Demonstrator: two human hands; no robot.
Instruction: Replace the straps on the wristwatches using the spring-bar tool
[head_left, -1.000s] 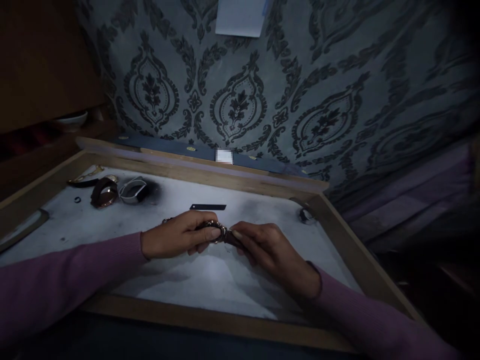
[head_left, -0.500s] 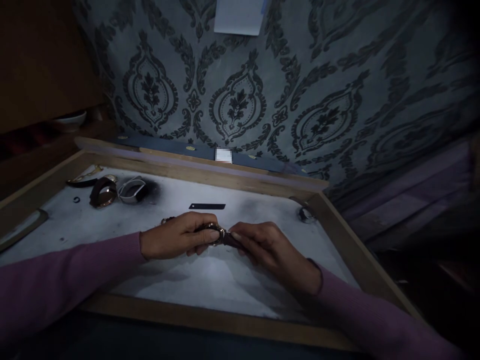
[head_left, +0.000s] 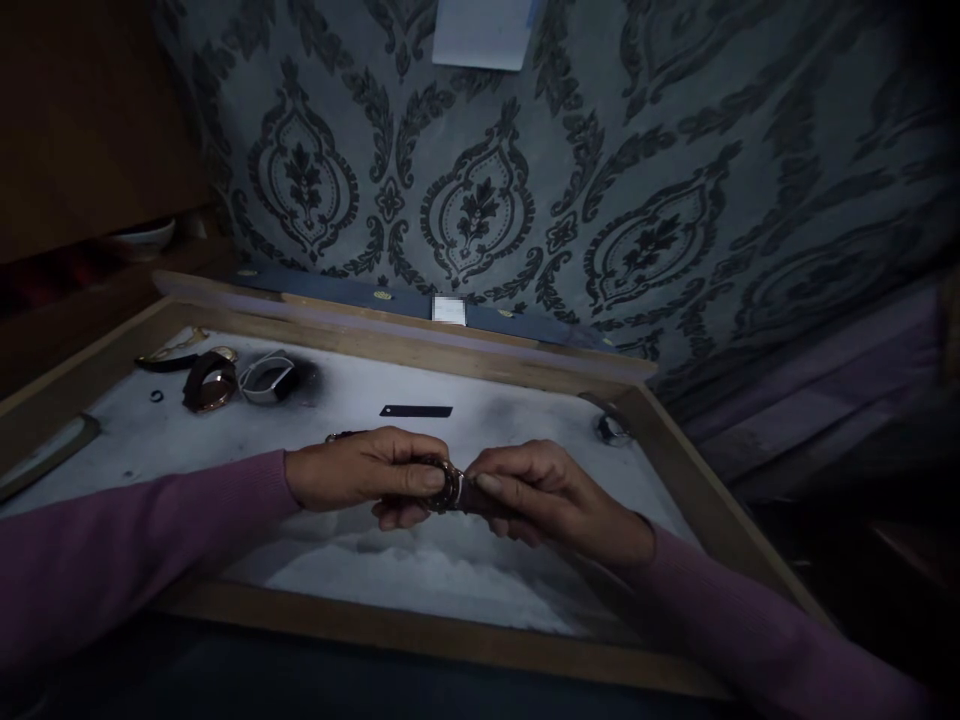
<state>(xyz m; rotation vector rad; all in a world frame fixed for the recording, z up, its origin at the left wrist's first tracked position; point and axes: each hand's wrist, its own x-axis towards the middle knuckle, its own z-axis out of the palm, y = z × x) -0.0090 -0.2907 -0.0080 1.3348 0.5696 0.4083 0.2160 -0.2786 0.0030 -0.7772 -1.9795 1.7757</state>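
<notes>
Over the middle of a white work surface (head_left: 360, 570), my left hand (head_left: 367, 470) grips the case of a wristwatch (head_left: 450, 487), thumb on top and fingers curled beneath. My right hand (head_left: 555, 495) pinches the watch's dark strap (head_left: 474, 496) close to where it joins the case. Part of the strap is hidden by the right fingers. Another strap end with a buckle (head_left: 334, 437) shows behind my left hand. Just beyond the hands lies a flat black blade-shaped strip (head_left: 416, 411) with a small hole at one end.
A wooden rim (head_left: 405, 330) surrounds the surface. At the back left lie a brown-strapped watch (head_left: 210, 383), a white-strapped watch (head_left: 268, 380) and a small black ring (head_left: 156, 396). Another watch (head_left: 611, 430) lies near the right rim, and a curved strap-like piece (head_left: 56, 455) at far left.
Both hands and the watch have shifted slightly right and a little nearer to me. My right thumb now presses on the strap beside the case.
</notes>
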